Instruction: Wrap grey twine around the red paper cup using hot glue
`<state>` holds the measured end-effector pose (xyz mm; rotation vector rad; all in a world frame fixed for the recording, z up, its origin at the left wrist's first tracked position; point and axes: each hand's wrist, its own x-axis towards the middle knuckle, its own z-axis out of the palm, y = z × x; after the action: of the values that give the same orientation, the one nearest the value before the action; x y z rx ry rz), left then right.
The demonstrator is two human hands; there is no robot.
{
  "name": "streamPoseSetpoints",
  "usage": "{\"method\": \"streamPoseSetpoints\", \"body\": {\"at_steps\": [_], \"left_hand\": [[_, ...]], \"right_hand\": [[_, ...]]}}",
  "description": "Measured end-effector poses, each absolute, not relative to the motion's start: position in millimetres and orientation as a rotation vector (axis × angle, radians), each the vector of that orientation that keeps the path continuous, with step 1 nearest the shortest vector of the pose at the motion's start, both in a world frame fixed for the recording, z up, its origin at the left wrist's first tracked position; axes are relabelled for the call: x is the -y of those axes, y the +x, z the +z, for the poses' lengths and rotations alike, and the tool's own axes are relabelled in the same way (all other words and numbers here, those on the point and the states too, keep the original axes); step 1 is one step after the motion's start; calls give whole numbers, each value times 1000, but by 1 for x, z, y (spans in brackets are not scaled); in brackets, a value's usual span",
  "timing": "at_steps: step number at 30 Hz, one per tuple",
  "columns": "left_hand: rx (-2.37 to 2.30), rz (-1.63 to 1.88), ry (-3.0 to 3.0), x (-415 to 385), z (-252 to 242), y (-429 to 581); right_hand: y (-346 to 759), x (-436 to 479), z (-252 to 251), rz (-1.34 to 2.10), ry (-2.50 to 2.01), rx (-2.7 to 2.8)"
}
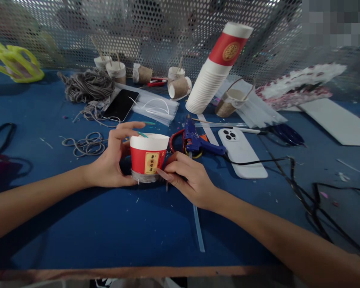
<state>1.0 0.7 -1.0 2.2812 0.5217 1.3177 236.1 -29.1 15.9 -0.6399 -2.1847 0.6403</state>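
Observation:
A red and white paper cup (149,156) with a gold label stands upright between my hands, just above or on the blue table. Grey cord (145,177) is wound around its base. My left hand (115,156) grips the cup from the left, thumb low by the cord and fingers curled over near the rim. On the other side, my right hand (187,176) has its fingers closed at the cup's lower right, thumb against the wall by the cord. Whether a cord end is pinched there is hidden. Right behind that hand lies a blue glue gun (198,140).
Loose grey cord (85,144) and a cord bundle (88,86) lie left, near a black phone (121,105). A leaning cup stack (210,76) and several wrapped cups stand behind. To the right are a white phone (242,152) and black cables (303,196). A glue stick (198,228) projects forward.

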Motion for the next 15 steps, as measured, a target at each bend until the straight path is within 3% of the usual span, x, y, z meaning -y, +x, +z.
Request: {"method": "streamPoseSetpoints", "body": {"at_steps": [15], "left_hand": [[-543,1268,2257,1,-3,-2]], "right_hand": [[237,30,18,663,-657,2155]]}}
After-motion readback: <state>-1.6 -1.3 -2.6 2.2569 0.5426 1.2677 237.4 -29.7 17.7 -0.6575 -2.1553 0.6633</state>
